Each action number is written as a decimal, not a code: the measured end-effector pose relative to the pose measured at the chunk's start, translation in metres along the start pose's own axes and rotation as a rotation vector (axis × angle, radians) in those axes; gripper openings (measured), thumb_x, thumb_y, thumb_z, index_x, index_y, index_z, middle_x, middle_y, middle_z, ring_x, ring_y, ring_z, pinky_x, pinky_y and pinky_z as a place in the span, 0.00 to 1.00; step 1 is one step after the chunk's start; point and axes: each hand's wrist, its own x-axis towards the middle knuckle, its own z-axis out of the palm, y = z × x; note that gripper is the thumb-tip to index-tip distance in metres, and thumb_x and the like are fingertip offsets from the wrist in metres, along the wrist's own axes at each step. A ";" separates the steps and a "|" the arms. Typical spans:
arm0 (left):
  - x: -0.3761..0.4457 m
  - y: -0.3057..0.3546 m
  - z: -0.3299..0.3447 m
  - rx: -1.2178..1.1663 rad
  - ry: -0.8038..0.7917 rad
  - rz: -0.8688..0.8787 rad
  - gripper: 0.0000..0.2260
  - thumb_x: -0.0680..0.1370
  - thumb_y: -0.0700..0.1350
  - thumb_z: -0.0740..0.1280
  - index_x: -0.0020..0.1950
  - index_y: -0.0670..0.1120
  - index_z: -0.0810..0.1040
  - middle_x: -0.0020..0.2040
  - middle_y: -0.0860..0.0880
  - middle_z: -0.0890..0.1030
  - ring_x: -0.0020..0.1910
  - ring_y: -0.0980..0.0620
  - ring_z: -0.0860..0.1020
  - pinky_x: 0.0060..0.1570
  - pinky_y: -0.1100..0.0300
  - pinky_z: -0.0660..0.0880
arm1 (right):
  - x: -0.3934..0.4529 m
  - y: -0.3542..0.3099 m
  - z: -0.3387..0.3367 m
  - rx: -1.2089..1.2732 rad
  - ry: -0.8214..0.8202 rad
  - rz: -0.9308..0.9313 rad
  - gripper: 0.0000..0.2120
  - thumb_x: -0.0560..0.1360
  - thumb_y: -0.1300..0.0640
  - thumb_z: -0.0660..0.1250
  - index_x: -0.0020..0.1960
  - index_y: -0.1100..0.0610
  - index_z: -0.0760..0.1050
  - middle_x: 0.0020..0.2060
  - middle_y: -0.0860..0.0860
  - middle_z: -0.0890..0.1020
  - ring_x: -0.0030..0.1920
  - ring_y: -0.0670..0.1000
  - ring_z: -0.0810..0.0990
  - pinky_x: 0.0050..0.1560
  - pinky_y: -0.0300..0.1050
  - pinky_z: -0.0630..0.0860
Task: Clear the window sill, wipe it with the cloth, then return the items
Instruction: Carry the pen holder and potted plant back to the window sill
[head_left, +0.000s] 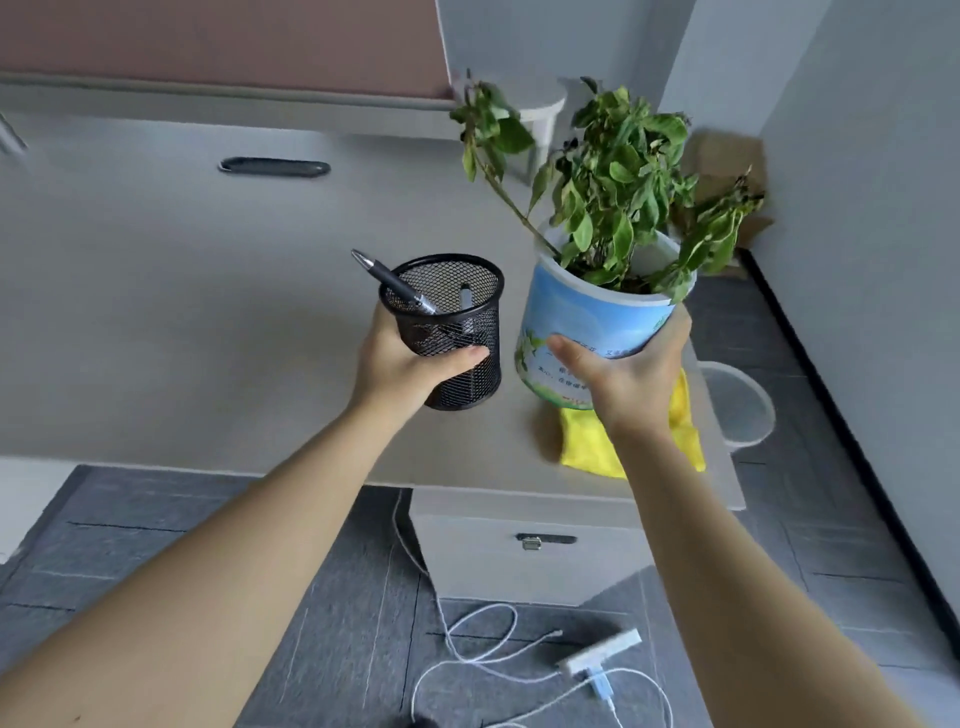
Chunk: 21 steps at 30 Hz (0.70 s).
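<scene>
My left hand (402, 364) grips a black mesh pen holder (457, 322) with two pens (395, 283) inside, held above the desk. My right hand (628, 379) holds a potted plant, its blue and white pot (582, 317) tilted slightly, with drooping green leaves (618, 192) on top. A yellow cloth (587, 441) lies on the desk's right part, partly hidden under my right wrist. The window sill (208, 88) runs along the back, under a brown blind.
The grey desk (182, 312) has a black cable slot (274, 167) near its back. A drawer unit (519, 551) stands under it. A clear bin (737, 405) sits on the floor at right. White cables and a power strip (597, 657) lie on the carpet.
</scene>
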 end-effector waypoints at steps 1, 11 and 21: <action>-0.009 0.011 0.019 0.003 -0.022 0.015 0.34 0.52 0.52 0.77 0.55 0.45 0.73 0.54 0.42 0.81 0.52 0.42 0.80 0.57 0.40 0.75 | -0.003 -0.005 -0.025 -0.012 0.033 0.001 0.43 0.52 0.55 0.77 0.62 0.59 0.62 0.48 0.40 0.71 0.48 0.38 0.74 0.47 0.28 0.74; -0.166 0.102 0.255 -0.088 -0.401 0.110 0.29 0.48 0.55 0.74 0.47 0.54 0.72 0.46 0.55 0.80 0.49 0.53 0.79 0.54 0.55 0.74 | -0.073 -0.043 -0.329 -0.134 0.375 0.007 0.42 0.53 0.54 0.76 0.63 0.55 0.62 0.56 0.50 0.73 0.54 0.49 0.74 0.52 0.44 0.75; -0.356 0.204 0.501 -0.158 -0.912 0.218 0.31 0.52 0.52 0.76 0.53 0.53 0.69 0.52 0.55 0.76 0.55 0.53 0.74 0.57 0.59 0.70 | -0.186 -0.090 -0.627 -0.294 0.833 0.010 0.42 0.51 0.50 0.77 0.60 0.56 0.62 0.49 0.47 0.72 0.48 0.44 0.74 0.46 0.39 0.76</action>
